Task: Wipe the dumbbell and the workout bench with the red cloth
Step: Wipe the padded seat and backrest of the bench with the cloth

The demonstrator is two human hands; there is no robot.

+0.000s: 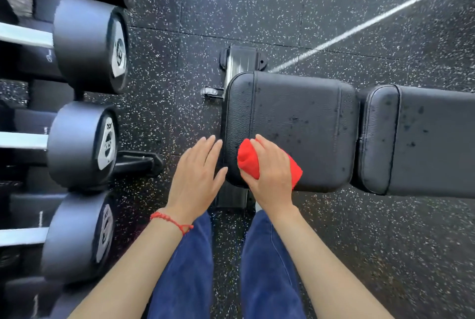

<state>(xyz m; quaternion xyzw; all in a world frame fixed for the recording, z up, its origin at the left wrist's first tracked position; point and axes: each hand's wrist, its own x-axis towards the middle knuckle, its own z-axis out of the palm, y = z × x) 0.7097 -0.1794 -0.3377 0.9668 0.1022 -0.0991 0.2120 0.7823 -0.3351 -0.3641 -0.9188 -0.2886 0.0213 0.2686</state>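
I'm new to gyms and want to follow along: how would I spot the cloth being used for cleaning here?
Find the black padded workout bench stretching across the speckled rubber floor. At the near corner of its seat pad, the right hand presses a bunched bright red cloth onto the leather. It is the only soft, vivid thing here; only a thin red string bracelet on the left wrist shares its colour.

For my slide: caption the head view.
Right hand presses the red cloth onto the bench seat; left hand hovers open beside it.
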